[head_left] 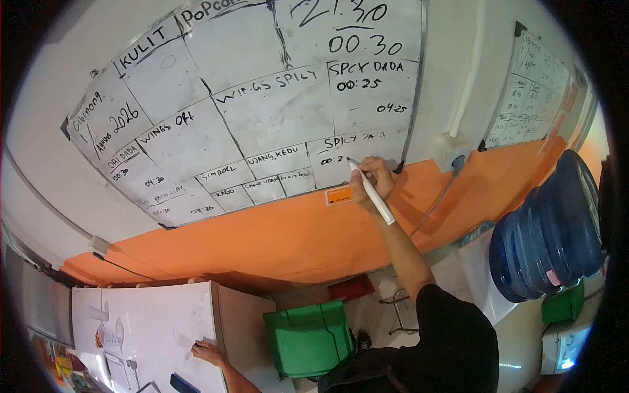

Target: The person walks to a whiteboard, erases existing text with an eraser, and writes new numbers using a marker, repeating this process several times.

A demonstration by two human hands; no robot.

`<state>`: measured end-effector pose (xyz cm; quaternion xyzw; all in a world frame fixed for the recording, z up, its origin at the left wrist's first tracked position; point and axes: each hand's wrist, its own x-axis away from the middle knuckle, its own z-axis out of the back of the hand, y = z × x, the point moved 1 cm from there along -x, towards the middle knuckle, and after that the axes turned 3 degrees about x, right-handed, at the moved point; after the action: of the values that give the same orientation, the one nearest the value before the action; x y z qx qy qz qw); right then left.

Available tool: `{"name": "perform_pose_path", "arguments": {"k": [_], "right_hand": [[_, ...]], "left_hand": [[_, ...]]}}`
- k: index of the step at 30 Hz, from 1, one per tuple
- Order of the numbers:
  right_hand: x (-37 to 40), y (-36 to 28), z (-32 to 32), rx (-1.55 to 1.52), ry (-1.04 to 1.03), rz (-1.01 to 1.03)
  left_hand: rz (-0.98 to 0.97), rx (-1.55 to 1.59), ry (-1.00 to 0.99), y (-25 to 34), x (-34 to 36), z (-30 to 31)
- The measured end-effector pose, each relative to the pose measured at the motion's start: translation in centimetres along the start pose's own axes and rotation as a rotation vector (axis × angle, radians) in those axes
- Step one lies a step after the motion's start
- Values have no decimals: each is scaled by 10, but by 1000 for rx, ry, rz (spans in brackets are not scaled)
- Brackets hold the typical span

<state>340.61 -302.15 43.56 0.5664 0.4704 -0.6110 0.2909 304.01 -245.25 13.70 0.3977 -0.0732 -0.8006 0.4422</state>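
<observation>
Right hand pinches the white marker near its tip, likely for stroke control, at the whiteboard's lower right box; left hand rests by the white worktop's right edge, maybe bracing, can't tell if gripping.

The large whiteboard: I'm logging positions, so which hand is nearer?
Right: the right hand, holding a white marker, is at the whiteboard, near its bottom; the left hand is well below, on a white surface.
</observation>
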Motion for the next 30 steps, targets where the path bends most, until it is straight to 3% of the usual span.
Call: {"name": "perform_pose_path", "arguments": {"k": [10,15,19,30], "right_hand": [[1,-2,2,16,-66,-24],[0,-7,6,-76,8,-194],[5,0,17,-149,88,-187],[29,15,41,-56,-14,-145]], "left_hand": [[16,-13,-15,2,-1,3],[-1,-42,11,-2,0,0],[-2,5,7,0,0,0],[6,-21,-7,-12,-1,-7]]}}
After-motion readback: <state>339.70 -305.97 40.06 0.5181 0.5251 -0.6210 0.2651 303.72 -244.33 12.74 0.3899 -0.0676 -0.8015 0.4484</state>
